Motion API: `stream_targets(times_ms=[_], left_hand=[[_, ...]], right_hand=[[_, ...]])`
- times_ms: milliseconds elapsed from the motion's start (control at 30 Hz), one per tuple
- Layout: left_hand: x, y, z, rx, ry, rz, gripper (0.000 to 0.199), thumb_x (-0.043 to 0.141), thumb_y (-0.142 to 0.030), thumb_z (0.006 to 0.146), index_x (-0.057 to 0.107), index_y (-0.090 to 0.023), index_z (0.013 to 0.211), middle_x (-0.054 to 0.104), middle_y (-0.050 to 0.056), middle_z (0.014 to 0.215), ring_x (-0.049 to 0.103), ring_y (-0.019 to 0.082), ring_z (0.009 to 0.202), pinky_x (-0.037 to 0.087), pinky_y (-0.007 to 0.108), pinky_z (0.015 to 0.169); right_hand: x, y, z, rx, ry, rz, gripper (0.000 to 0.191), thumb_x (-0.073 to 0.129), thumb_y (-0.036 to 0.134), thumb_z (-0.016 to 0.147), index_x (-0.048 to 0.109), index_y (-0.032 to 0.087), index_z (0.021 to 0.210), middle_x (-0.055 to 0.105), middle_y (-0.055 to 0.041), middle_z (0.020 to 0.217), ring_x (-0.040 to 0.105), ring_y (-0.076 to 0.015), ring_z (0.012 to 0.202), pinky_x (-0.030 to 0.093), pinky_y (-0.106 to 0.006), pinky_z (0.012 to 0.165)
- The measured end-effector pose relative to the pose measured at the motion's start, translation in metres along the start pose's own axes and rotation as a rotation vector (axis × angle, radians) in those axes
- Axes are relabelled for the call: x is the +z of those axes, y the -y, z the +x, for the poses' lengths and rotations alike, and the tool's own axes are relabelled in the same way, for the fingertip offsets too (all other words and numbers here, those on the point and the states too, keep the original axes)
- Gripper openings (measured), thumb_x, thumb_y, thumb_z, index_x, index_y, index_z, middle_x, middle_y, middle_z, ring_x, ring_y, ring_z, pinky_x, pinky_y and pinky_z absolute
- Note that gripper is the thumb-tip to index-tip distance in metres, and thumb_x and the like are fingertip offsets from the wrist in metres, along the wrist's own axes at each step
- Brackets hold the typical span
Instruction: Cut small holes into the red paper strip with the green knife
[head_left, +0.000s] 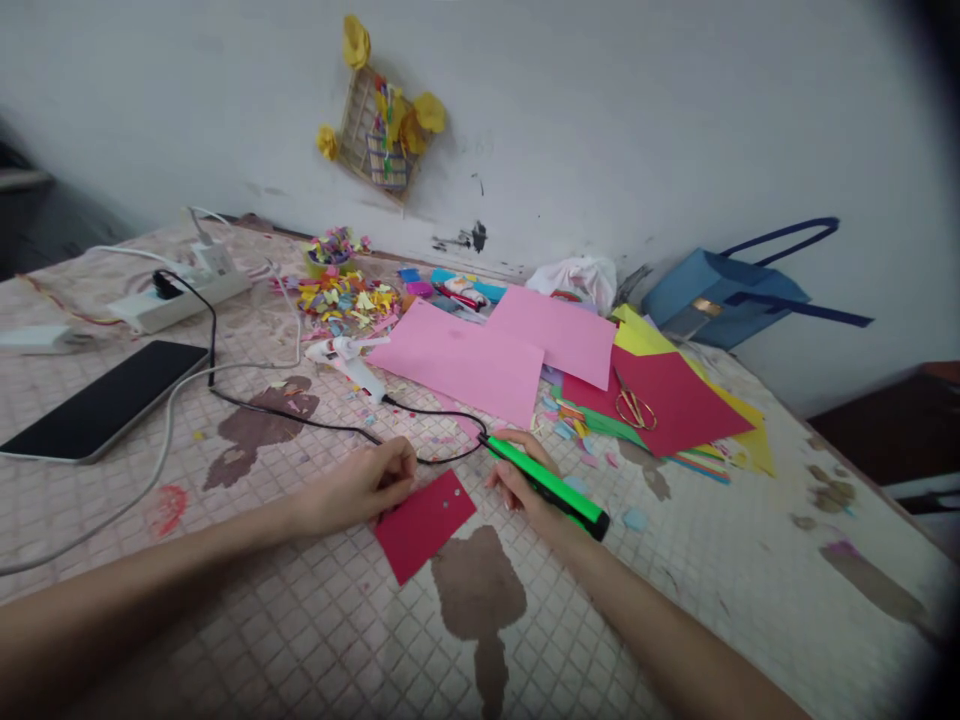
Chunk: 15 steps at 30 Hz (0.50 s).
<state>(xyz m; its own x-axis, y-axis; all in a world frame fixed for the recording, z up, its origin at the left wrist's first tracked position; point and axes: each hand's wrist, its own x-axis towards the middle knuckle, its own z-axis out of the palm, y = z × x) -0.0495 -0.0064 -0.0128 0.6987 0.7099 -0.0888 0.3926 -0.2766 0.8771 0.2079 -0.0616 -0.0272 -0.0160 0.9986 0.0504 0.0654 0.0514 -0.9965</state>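
A small rectangle of red card (pixel 427 530) lies on the patterned tabletop, with two little pale spots near its upper right corner. My left hand (pixel 379 482) is closed at the card's upper left edge, its curled fingers pressed on it. My right hand (pixel 531 480) is wrapped round a long green-and-black tool (pixel 555 480) shaped like a stapler, just right of the card. That tool slants down to the right and its underside is partly hidden by the hand. Its far end meets a black cable. Beyond them lies a white glue gun (pixel 349 365).
Pink sheets (pixel 465 355), red paper (pixel 682 400) and gold-handled scissors (pixel 636 408) lie at the back right, near a blue bag (pixel 724 295). Paper scraps (pixel 349 300) are heaped at the back. Left are a black tablet (pixel 105 400), a power strip (pixel 184 300) and loose cables.
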Motion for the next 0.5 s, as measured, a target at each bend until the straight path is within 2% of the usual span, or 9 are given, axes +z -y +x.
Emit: stream_targets(times_ms=[133,233,367,500], left_hand=[[-0.002,0.004,0.003,-0.016,0.089,-0.065,0.031,0.049,-0.051,0.092,0.039,-0.021,0.086,0.047,-0.008,0.061,0.046,0.009,0.045,0.039,0.018,0.042],[-0.002,0.002,0.001,-0.014,0.114,-0.065,0.029,0.050,-0.046,0.092,0.042,-0.020,0.085,0.047,-0.007,0.060,0.047,0.008,0.045,0.038,0.018,0.043],[-0.002,0.000,0.000,0.017,0.087,-0.038,0.022,0.052,-0.037,0.091,0.048,-0.018,0.080,0.048,-0.006,0.059,0.043,0.008,0.048,0.031,0.018,0.046],[-0.001,0.001,-0.001,0.053,0.057,-0.019,0.017,0.054,-0.032,0.088,0.054,-0.017,0.081,0.053,-0.003,0.065,0.045,0.010,0.057,0.033,0.019,0.051]], right_hand=[[0.002,-0.005,0.002,-0.006,-0.049,-0.001,0.041,0.059,0.049,0.092,0.056,0.024,0.124,0.066,0.0012,0.074,0.046,-0.0069,0.044,0.034,-0.018,0.040],[-0.002,-0.010,0.002,-0.022,-0.060,-0.032,0.040,0.058,0.050,0.093,0.059,0.022,0.122,0.064,0.0015,0.068,0.044,-0.0069,0.040,0.033,-0.019,0.037],[-0.007,-0.012,-0.001,-0.039,0.081,-0.132,0.036,0.057,0.048,0.093,0.063,0.021,0.116,0.065,0.0000,0.065,0.046,-0.0081,0.039,0.036,-0.020,0.038],[-0.005,-0.005,-0.004,-0.061,0.075,-0.234,0.033,0.058,0.048,0.092,0.062,0.022,0.112,0.063,0.0016,0.061,0.049,-0.0099,0.040,0.040,-0.021,0.039]])
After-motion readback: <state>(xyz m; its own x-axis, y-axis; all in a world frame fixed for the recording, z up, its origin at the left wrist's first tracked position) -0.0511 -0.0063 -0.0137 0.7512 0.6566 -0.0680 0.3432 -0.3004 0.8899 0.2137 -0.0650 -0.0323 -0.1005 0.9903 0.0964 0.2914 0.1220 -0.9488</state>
